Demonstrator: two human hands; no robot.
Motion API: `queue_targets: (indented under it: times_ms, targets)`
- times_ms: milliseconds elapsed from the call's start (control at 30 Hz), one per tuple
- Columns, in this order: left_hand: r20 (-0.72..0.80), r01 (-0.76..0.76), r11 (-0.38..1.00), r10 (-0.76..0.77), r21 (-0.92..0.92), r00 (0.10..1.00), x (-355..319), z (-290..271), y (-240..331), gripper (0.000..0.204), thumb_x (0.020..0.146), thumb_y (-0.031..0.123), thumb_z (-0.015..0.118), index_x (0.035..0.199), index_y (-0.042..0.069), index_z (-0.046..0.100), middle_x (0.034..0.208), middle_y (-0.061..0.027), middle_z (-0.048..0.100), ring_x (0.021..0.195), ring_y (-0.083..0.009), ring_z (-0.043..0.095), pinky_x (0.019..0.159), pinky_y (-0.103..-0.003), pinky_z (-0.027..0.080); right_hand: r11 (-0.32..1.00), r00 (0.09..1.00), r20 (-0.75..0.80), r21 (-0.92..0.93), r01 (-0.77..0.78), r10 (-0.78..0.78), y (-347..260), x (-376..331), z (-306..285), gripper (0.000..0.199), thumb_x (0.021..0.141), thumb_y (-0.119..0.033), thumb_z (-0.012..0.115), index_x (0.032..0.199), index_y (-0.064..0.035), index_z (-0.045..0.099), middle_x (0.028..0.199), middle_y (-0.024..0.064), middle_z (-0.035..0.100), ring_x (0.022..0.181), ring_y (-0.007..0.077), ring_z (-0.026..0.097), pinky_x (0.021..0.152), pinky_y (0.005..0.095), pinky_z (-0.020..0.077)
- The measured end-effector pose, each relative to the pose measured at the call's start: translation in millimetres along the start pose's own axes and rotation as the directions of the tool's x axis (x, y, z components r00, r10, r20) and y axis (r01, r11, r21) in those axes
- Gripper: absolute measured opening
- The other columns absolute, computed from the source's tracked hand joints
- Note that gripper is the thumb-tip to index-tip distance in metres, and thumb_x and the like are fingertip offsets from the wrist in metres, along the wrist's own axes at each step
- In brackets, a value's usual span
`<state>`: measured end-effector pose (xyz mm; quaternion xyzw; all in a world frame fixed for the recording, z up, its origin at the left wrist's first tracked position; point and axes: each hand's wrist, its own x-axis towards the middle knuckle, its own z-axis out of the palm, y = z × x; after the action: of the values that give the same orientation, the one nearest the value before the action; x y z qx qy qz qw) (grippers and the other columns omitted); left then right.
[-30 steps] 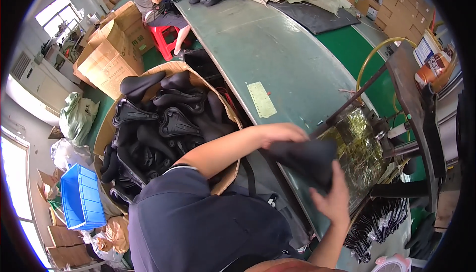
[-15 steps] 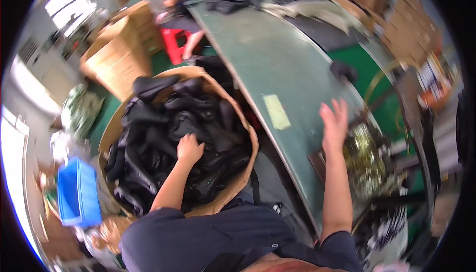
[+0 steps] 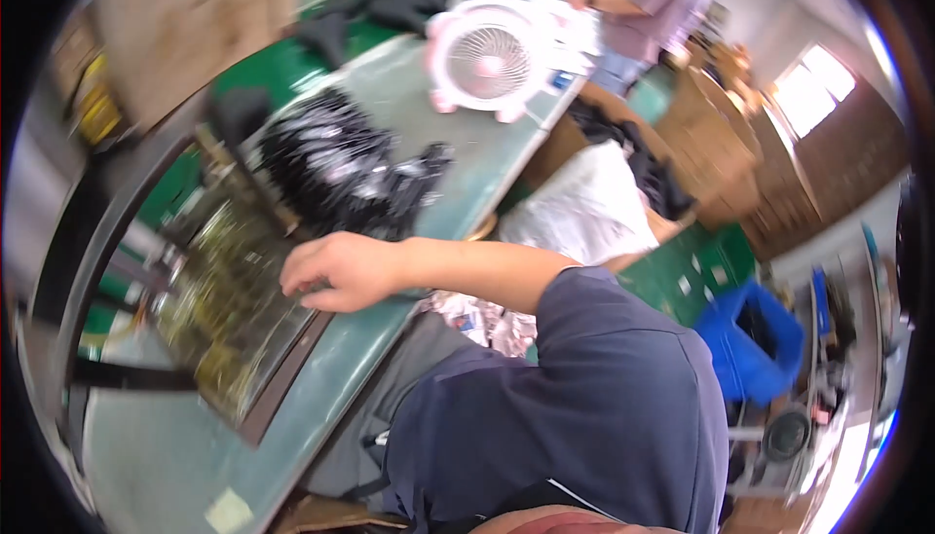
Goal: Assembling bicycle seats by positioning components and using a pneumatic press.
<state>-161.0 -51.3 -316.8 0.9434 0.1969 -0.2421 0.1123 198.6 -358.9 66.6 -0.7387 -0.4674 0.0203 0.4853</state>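
My right hand point(image 3: 343, 271) reaches leftward over the green-topped table point(image 3: 355, 339), with my bare forearm stretched across the view. Its fingers are loosely bent, the thumb stands apart from them, and nothing shows between them. Just beyond the fingertips lies a dark-framed fixture with a shiny, clear yellowish sheet point(image 3: 224, 305); whether the fingers touch it I cannot tell. Beside my hand, on the table, is a pile of glossy black plastic bags point(image 3: 326, 159). My left hand is out of the picture.
A white and pink fan point(image 3: 487, 55) stands farther along the table. A curved dark bar point(image 3: 107, 232) rises at the left. To the right are cartons point(image 3: 706, 135), a white plastic sack point(image 3: 584, 205) and a blue bin point(image 3: 745, 344). Another person point(image 3: 638, 13) stands at the back.
The view has swung right, away from the round carton of black padded pieces. My left hand has left the picture; my right hand is now beside the yellowish sheet and black bags.
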Motion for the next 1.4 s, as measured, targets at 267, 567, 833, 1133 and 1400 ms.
queue_targets:
  times_ms: [267,567,833,1133,1400]
  targets:
    - [0.025,-0.31,0.949,0.311,-0.055,0.95,57.5,23.0,17.8,0.065,0.092,0.046,0.073,0.134,-0.002,0.064,0.132,-0.0273,0.068,0.119,-0.0427,0.067,0.105,-0.054,0.052,0.706,0.927,-0.369,-0.674,-0.216,-0.069,26.6,-86.8,-140.3,0.038,0.084,-0.007,0.073,0.122,-0.0048,0.073,0.131,0.0163,0.069,0.12,0.0376,0.067,0.103,0.0472,0.0556]
    - [-0.019,-0.275,0.934,0.278,-0.227,0.96,18.0,58.2,-33.2,0.058,0.088,0.038,0.077,0.127,-0.004,0.068,0.123,-0.0271,0.073,0.11,-0.0404,0.071,0.098,-0.051,0.056,0.526,0.842,-0.175,-0.712,-0.466,0.509,69.3,-70.4,-140.0,0.059,0.08,-0.005,0.064,0.138,-0.0067,0.065,0.129,0.0225,0.069,0.122,0.0399,0.066,0.105,0.0486,0.0533]
    - [0.011,0.032,0.948,-0.03,-0.315,1.0,-190.4,74.1,-164.9,0.053,0.084,0.031,0.081,0.121,-0.005,0.072,0.116,-0.0269,0.077,0.103,-0.0385,0.075,0.092,-0.049,0.059,0.567,0.936,-0.239,-0.747,-0.347,0.258,80.9,-70.2,-153.7,0.049,0.085,-0.01,0.066,0.134,-0.0078,0.067,0.122,0.019,0.067,0.107,0.0409,0.069,0.093,0.0497,0.0576]
    - [-0.031,0.712,0.563,-0.793,-0.42,0.608,-284.4,-166.1,-267.9,0.044,0.068,-0.003,0.074,0.112,0.001,0.074,0.055,-0.009,0.057,0.04,-0.0181,0.055,0.034,-0.038,0.035,0.616,0.947,-0.321,-0.741,-0.268,0.026,100.2,-30.2,-155.5,0.043,0.092,-0.018,0.075,0.132,-0.0065,0.07,0.128,0.017,0.069,0.121,0.0393,0.065,0.105,0.0452,0.054]
    - [-0.622,0.359,0.825,-0.565,-0.436,0.543,-288.5,-408.3,-83.2,0.048,0.098,0.015,0.075,0.141,-0.004,0.065,0.124,-0.0189,0.074,0.114,-0.0244,0.07,0.103,-0.036,0.052,0.513,0.922,-0.274,-0.77,-0.38,0.273,128.4,25.7,-157.4,0.055,0.079,-0.003,0.065,0.133,0.001,0.057,0.123,0.0297,0.066,0.121,0.0482,0.063,0.106,0.0528,0.0512]
